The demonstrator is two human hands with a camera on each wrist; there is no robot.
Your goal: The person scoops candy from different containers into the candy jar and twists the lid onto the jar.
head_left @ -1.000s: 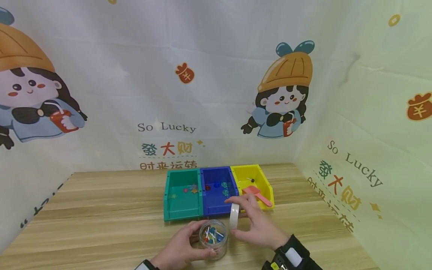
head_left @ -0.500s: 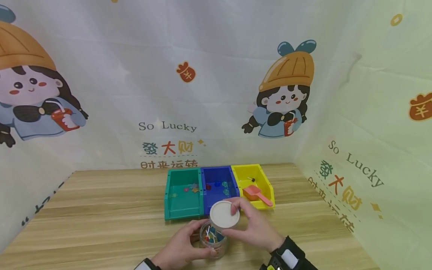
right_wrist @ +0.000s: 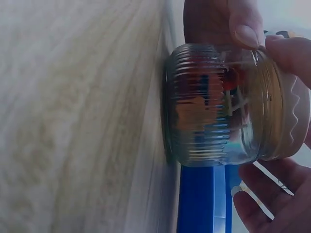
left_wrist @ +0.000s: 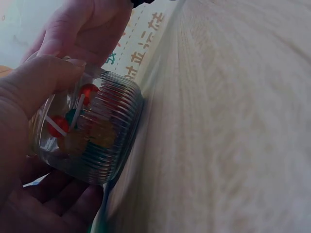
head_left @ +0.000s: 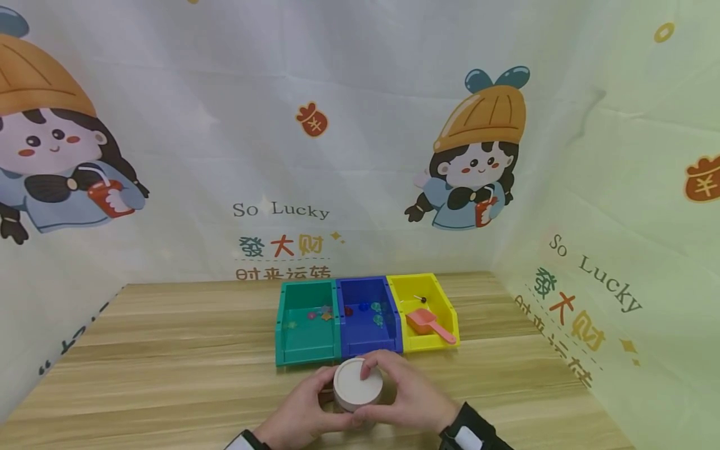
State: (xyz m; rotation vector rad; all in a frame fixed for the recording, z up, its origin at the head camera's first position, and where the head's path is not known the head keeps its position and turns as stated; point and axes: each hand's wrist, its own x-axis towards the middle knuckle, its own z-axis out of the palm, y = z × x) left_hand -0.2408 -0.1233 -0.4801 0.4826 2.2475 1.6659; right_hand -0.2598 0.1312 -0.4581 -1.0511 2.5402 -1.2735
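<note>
A clear ribbed jar (right_wrist: 197,109) stands on the table, with several white sticks and round red, orange, blue and green pieces inside. My left hand (head_left: 300,403) grips it around its left side, thumb in front and fingers behind. Over the jar's mouth sits a round white lid (head_left: 354,389), hiding the contents from the head view. My right hand (head_left: 413,395) holds the lid, the index fingertip on its top and the thumb at its near edge. Through the glass in the left wrist view, red balls (left_wrist: 58,126) on sticks show up.
Just behind the jar, three joined trays stand in a row: green (head_left: 306,359) and blue (head_left: 368,347) with small coloured pieces, yellow (head_left: 452,325) with a pink scoop (head_left: 430,322) and a dark-headed stick (head_left: 421,299). A printed cloth (head_left: 360,144) rises behind the table.
My right hand has turned the lid from upright to flat, moved it left and lowered it onto the jar's mouth. My left hand has stayed around the jar.
</note>
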